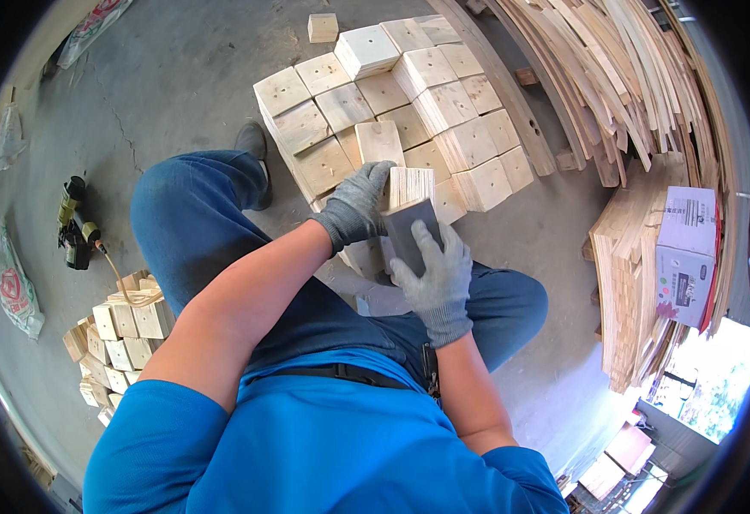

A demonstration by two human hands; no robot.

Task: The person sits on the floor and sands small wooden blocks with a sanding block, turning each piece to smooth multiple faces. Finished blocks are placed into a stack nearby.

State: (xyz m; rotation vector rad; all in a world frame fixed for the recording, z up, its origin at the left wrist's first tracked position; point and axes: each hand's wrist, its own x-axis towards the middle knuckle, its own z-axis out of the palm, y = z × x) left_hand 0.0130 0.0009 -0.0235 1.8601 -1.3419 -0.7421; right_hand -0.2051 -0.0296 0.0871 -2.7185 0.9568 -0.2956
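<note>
At the frame's centre, the gloved left hand (pixel 358 206) is curled around the left side of a pale wooden block (pixel 411 183). Just below, the right hand (pixel 438 278), thumb and fingers partly spread, grips a dark grey block (pixel 408 236) pressed against it.

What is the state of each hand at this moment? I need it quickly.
Left hand: closed, holding a pale wooden block.
Right hand: closed, holding a dark grey block, seemingly against the pale wooden block.
</note>
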